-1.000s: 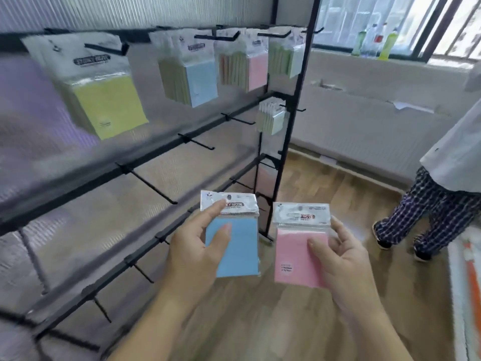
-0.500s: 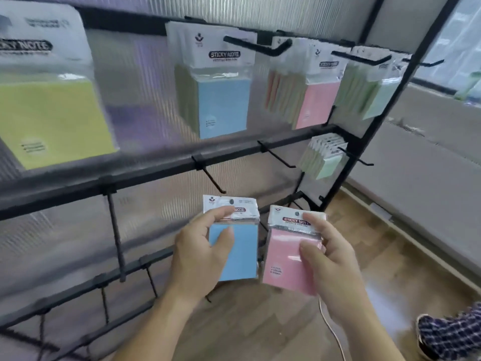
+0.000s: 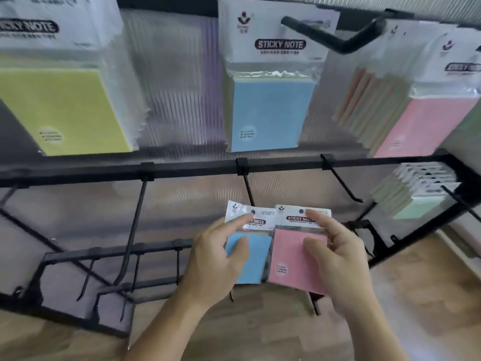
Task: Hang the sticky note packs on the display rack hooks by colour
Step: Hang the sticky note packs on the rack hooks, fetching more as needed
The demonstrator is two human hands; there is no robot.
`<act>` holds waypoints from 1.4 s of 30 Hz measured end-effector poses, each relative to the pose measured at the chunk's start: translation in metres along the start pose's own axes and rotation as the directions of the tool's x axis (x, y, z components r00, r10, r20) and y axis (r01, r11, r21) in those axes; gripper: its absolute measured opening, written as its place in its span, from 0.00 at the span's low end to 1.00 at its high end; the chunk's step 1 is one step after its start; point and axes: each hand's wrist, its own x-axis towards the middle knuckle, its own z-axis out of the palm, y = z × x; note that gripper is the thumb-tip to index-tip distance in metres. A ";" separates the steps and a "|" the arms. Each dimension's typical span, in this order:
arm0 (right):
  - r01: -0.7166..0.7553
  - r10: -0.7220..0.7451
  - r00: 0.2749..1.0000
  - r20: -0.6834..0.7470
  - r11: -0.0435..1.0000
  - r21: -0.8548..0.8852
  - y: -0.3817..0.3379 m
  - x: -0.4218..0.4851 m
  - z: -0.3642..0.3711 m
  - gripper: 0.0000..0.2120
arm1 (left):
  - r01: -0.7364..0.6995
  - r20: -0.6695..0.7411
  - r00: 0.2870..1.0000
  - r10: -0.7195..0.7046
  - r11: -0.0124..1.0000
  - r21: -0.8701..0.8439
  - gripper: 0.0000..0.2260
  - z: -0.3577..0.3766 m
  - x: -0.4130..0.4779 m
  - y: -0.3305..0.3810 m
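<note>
Sticky note packs [image 3: 270,110] on black rack [image 3: 195,169]

blue pack [image 3: 257,261], pink pack [image 3: 289,251], held before rack [image 3: 197,169]

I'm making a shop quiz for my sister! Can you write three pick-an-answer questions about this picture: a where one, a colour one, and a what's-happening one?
1. Where is the hung blue pack?
A) between the yellow pack and the hung pink pack
B) far left
C) far right

2. What colour pack is in the right hand?
A) green
B) yellow
C) pink

3. The lower blue pack is:
A) on the floor
B) on a hook
C) in the left hand

Answers:
1 A, yellow hangs left of it, pink right.
2 C, that hand pinches the lower pink pack.
3 C, that hand grips it.
</note>
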 end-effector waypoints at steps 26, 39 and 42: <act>0.101 -0.089 0.985 -0.148 0.992 0.077 0.032 0.045 -0.075 0.27 | 0.133 -0.221 0.966 -0.137 0.991 -0.033 0.19 0.033 0.001 0.015; 0.098 -0.094 0.992 -0.081 0.994 0.051 0.045 0.063 -0.081 0.26 | 0.184 -0.229 0.957 -0.179 0.983 0.002 0.21 0.041 -0.003 0.008; 0.106 -0.106 0.993 -0.054 0.994 0.014 0.048 0.069 -0.078 0.26 | 0.208 -0.211 0.955 -0.210 0.978 -0.034 0.21 0.043 0.000 0.003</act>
